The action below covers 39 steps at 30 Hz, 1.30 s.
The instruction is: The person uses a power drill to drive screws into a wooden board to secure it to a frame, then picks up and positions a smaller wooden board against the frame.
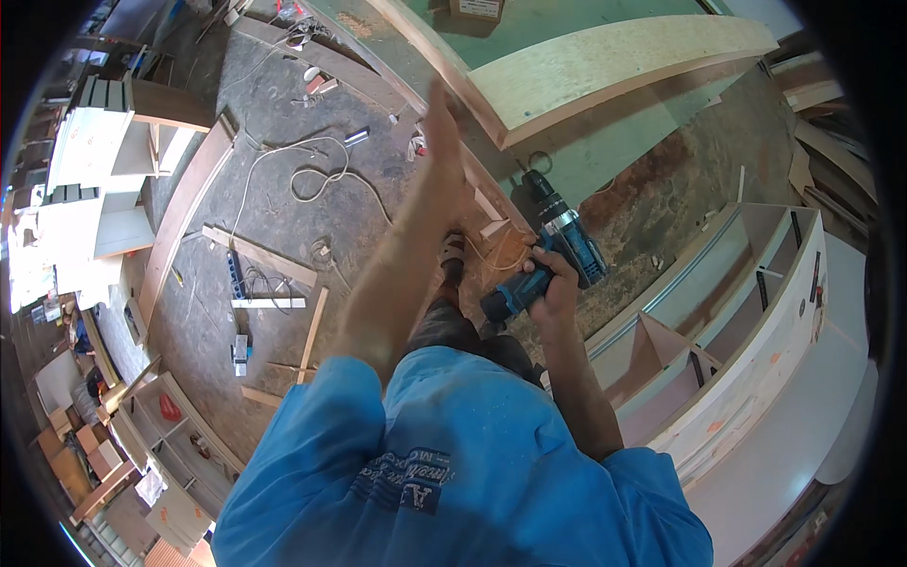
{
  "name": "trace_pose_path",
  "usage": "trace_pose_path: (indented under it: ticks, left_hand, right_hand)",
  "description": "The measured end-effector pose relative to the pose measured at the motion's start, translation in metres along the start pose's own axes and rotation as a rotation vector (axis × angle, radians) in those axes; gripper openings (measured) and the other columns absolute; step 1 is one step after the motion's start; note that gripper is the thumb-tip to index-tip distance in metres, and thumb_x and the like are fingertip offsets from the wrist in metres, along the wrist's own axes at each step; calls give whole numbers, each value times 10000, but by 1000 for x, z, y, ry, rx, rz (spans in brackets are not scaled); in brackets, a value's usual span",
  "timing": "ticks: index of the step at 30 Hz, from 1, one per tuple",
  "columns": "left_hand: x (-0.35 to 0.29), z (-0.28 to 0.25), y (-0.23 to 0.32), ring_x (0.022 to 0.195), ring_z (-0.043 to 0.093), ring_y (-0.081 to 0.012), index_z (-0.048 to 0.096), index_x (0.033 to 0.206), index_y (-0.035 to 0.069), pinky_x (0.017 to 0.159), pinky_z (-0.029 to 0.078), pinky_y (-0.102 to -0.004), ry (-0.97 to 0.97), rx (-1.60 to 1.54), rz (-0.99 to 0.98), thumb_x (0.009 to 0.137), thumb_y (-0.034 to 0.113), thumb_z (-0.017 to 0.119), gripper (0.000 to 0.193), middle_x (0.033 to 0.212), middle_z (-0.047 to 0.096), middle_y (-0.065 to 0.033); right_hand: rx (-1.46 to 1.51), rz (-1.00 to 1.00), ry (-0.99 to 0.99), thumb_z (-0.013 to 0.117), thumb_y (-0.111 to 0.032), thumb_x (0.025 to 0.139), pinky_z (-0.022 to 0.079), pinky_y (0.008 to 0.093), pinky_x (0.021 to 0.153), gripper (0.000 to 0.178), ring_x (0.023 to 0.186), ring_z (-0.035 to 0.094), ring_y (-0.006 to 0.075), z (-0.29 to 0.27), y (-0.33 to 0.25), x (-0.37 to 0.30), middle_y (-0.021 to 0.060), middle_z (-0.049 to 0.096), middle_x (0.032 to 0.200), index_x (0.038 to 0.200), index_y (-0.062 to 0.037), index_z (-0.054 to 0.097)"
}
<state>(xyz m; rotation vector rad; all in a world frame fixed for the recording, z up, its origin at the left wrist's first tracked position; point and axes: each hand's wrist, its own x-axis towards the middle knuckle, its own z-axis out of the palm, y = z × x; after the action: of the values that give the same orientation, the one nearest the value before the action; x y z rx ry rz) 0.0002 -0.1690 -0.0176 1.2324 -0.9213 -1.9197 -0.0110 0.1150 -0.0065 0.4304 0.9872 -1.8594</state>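
My right hand [556, 281] curls around a black-and-blue cordless drill [564, 231]. My left hand [442, 128] is empty, fingers straight, a long pale wooden board [465, 85] just right of it.

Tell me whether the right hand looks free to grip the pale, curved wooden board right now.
Probably not: the right hand is wrapped around the black-and-blue cordless drill, which occupies its grip.

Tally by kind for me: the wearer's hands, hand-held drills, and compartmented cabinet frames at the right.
Hands: 2 (left hand, right hand)
Cordless drill: 1, held in the right hand
Cabinet frame: 1
Total: 4
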Motion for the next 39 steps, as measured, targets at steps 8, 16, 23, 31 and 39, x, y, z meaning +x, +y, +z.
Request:
trace_pose_path:
  ticks: [8, 16, 23, 31, 39]
  left_hand:
    - [158, 31, 71, 1070, 658, -314, 571, 1294, -63, 899, 541, -374, 303, 481, 198, 798, 478, 747, 755, 1244, 640, -206]
    - [188, 29, 47, 1122, 649, -374, 557, 1264, -113, 920, 518, -421, 320, 804, 164, 801, 232, 574, 578, 1251, 615, -309]
    - [187, 27, 34, 1020, 671, -450, 632, 1124, -138, 873, 525, -468, 454, 655, 486, 838, 199, 553, 448, 1069, 687, -320]
    - [160, 28, 44, 1049, 670, -437, 655, 1142, -74, 904, 521, -466, 326, 746, 679, 809, 171, 534, 431, 1085, 697, -296]
    - [150, 32, 48, 1069, 667, -446, 658, 1125, -90, 926, 519, -473, 385, 786, 561, 802, 205, 550, 451, 1076, 690, -321]
  right_hand:
    - [32, 66, 10, 660, -26, 853, 540, 349, 723, 352, 692, 617, 159, 15, -5, -11, 138, 698, 1038, 1195, 4, 580]
    - [103, 168, 66, 666, -78, 873, 529, 352, 791, 141, 692, 584, 158, 6, 1, -4, 46, 583, 779, 978, 12, 644]
    - [97, 189, 57, 660, -92, 876, 520, 354, 799, 125, 690, 584, 172, 13, -1, -3, 54, 586, 747, 965, -16, 619]
    - [161, 202, 0, 643, -95, 899, 494, 350, 801, 155, 696, 576, 159, 7, 1, 1, 59, 605, 768, 1005, 18, 651]
    - [149, 257, 34, 644, -105, 883, 487, 340, 831, 142, 715, 570, 168, 11, -3, 0, 52, 568, 715, 976, -7, 599]
